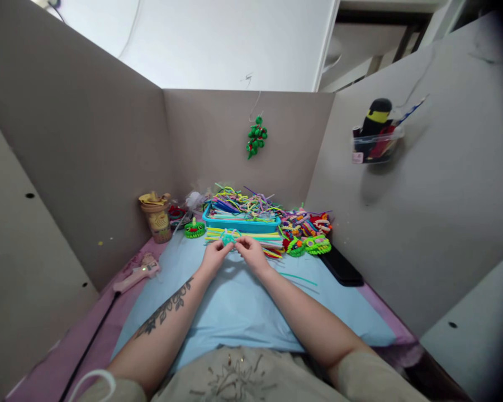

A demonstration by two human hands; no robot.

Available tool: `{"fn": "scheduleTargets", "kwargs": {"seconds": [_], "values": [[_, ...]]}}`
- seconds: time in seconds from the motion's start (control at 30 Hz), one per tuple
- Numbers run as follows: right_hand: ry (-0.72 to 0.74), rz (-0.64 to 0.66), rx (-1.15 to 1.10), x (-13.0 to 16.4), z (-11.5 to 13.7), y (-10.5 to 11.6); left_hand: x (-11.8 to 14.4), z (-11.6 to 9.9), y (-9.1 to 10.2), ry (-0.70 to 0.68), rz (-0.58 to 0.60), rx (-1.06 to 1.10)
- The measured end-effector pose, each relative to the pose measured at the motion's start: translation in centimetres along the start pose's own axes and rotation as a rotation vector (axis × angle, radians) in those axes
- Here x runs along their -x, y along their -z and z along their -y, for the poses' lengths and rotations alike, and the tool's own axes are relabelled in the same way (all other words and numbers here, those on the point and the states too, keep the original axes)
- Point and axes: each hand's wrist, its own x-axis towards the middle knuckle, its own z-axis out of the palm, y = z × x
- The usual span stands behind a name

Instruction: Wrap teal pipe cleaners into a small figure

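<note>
Both hands meet over the light blue mat (235, 304) in front of me. My left hand (213, 258) pinches a small teal pipe-cleaner piece (228, 238) at its fingertips. My right hand (251, 252) grips the other end of the same piece, fingers bent around it. Just beyond the hands lies a row of yellow and green pipe cleaners (255, 238) and a blue tray (241, 224) heaped with many-coloured pipe cleaners.
A pink glue gun (136, 274) with a black cord lies at left, near a beige cup (157, 216). Finished green pipe-cleaner figures (310, 244) and a black flat object (341, 268) sit at right. Grey partition walls enclose the desk; a green ornament (256, 137) hangs on the back wall.
</note>
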Motion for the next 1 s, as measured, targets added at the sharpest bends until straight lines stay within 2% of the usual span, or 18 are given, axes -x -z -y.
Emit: {"fn": "scheduleTargets", "kwargs": {"seconds": [0.17,0.5,0.67,0.83,1.0], "values": [[-0.005,-0.003,0.019,0.11,0.18,-0.12,-0.13,0.37,-0.05,0.006,-0.033,0.0],[-0.013,0.008,-0.031,0.15,0.42,-0.19,0.06,0.34,-0.04,-0.004,-0.016,0.06],[-0.045,0.025,-0.064,0.24,0.6,-0.25,-0.02,0.37,-0.12,-0.006,-0.027,0.022],[0.001,0.015,-0.043,0.27,0.48,-0.25,-0.01,0.29,-0.17,-0.005,-0.03,0.006],[0.056,-0.009,0.013,0.26,0.57,-0.2,-0.02,0.4,-0.15,0.078,0.037,0.13]]}}
